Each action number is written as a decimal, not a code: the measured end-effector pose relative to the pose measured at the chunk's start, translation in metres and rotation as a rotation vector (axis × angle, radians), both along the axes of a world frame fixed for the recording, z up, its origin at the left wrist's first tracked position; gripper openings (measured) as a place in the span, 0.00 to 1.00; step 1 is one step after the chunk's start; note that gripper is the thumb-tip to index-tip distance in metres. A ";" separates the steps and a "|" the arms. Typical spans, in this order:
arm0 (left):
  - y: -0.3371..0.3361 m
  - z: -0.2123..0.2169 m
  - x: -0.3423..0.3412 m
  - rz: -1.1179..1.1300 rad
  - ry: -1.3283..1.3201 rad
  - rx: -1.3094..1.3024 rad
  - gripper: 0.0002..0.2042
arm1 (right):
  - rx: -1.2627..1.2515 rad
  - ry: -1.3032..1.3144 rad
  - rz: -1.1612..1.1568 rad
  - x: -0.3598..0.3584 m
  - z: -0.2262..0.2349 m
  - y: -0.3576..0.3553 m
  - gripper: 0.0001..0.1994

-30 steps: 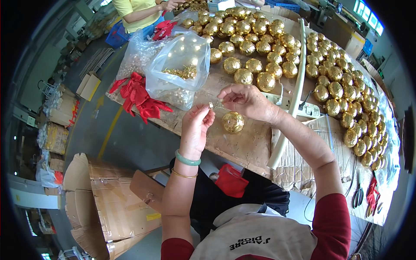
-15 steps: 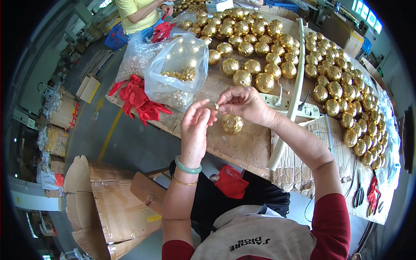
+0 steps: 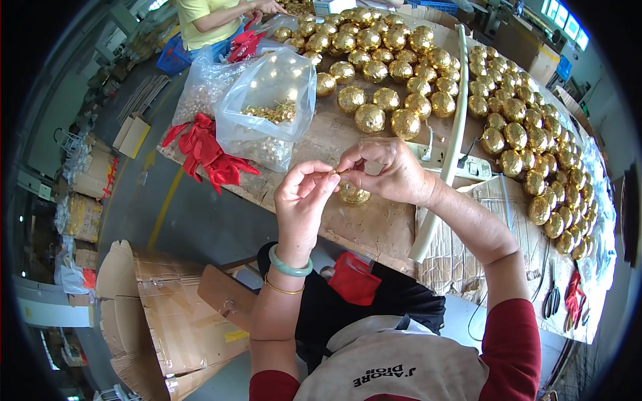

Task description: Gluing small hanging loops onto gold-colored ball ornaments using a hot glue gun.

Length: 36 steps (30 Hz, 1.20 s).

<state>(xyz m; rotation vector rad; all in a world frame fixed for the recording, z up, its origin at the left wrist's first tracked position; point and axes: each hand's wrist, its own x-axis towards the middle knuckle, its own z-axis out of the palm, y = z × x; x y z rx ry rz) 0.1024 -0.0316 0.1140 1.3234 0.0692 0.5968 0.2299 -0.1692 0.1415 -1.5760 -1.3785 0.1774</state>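
Worn brown wooden table (image 3: 381, 227) beneath hands; grey floor (image 3: 200, 230) with yellow line (image 3: 165, 208) beyond table's left edge. I see left hand (image 3: 301, 195) and right hand (image 3: 389, 172) meeting in narrow pinch on tiny gold-coloured piece (image 3: 336, 172), held above table; fingertips hide its shape from me. Round gold-foil ball (image 3: 354, 195) sits just below, upper part covered by right hand. Person in yellow shirt (image 3: 204, 27) cut off at upper edge.

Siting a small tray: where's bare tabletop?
Nearest: bare wood between the lone gold ball and the pale tube. Farther: patch between the clear bag and the gold ball cluster. Crowded: that cluster and the balls right of the tube.
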 end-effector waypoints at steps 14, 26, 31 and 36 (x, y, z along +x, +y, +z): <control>-0.017 -0.006 -0.003 0.031 -0.127 -0.027 0.09 | 0.131 -0.396 -0.067 -0.007 0.002 -0.010 0.08; -0.010 -0.015 0.003 -0.137 -0.146 -0.369 0.10 | 0.102 -0.251 -0.034 -0.002 0.003 -0.006 0.07; -0.005 -0.047 0.011 -0.116 -0.005 -0.273 0.14 | 0.064 -0.244 -0.050 0.008 -0.013 -0.002 0.07; 0.022 -0.079 0.014 0.186 0.106 0.239 0.17 | -0.219 -0.227 -0.235 0.049 -0.034 0.014 0.07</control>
